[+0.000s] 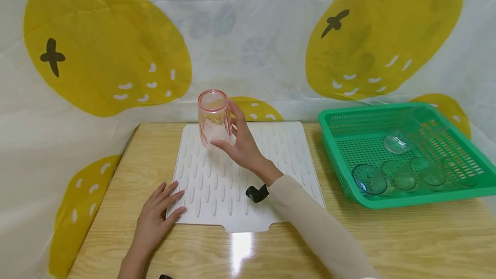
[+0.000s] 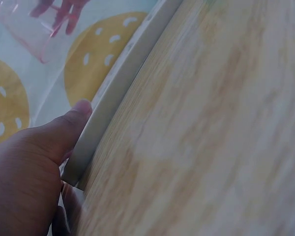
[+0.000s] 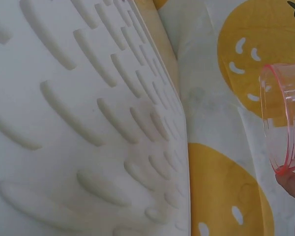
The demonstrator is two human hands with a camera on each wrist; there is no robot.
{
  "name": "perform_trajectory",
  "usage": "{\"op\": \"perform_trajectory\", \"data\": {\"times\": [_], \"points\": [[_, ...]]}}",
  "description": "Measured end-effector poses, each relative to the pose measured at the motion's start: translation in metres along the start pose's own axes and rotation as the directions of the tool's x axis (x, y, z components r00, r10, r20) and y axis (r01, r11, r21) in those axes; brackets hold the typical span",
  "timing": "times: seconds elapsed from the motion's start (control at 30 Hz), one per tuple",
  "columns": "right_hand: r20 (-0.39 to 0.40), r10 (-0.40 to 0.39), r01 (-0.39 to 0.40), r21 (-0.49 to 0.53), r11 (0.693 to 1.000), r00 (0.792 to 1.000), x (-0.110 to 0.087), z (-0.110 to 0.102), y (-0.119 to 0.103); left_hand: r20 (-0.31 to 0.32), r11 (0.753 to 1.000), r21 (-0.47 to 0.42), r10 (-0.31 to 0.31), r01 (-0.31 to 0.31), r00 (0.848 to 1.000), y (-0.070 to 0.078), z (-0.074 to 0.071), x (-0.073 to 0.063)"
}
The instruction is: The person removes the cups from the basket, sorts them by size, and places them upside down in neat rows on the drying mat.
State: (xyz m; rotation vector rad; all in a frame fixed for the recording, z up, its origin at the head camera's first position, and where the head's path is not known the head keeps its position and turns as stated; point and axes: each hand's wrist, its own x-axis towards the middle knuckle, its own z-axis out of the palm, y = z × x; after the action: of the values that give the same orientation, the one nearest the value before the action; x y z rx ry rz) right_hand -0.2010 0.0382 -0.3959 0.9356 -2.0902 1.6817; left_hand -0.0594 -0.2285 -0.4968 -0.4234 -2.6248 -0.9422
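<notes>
Presently, my right hand [image 1: 241,143] gripped the pink glass [image 1: 211,119], thumb and fingers curled against its wall; both were clear of the white mat [image 1: 203,175] below those fingers. My left hand [image 1: 152,218] grasped nothing: its extended fingers rested loosely on the mat's edge. In my judgement, correct handling required light, even finger pressure, a vertical axis, and slow lowering, with the left fingertips steadying the mat. The glass was transparent, smooth and roughly cylindrical, ringed in deeper pink uppermost; which end was open, I could not tell. The mat carried oblong ribs. Right of my right fingers, a green lattice basket [image 1: 387,204] contained transparent glassware [image 1: 404,179]; wood-grain tabletop [image 1: 193,253] lay nearer me than my left fingertips.
</notes>
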Motion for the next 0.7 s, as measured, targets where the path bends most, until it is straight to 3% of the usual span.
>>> {"op": "perform_trajectory", "data": {"times": [0.27, 0.47, 0.7], "points": [[0.004, -0.016, 0.016, -0.046, 0.999, 1.0, 0.014, 0.015, 0.02, -0.007, 1.0, -0.006, 0.012, -0.012, 1.0, 0.0, 0.0, 0.003], [0.011, 0.048, -0.047, -0.07, 0.996, 0.999, 0.018, 0.03, 0.033, -0.016, 1.0, -0.003, 0.003, -0.003, 1.0, 0.002, 0.0, 0.0], [-0.041, 0.111, -0.113, -0.06, 0.992, 0.993, 0.023, 0.045, 0.044, -0.03, 1.0, 0.007, 0.023, -0.023, 0.999, 0.002, 0.001, 0.0]]}}
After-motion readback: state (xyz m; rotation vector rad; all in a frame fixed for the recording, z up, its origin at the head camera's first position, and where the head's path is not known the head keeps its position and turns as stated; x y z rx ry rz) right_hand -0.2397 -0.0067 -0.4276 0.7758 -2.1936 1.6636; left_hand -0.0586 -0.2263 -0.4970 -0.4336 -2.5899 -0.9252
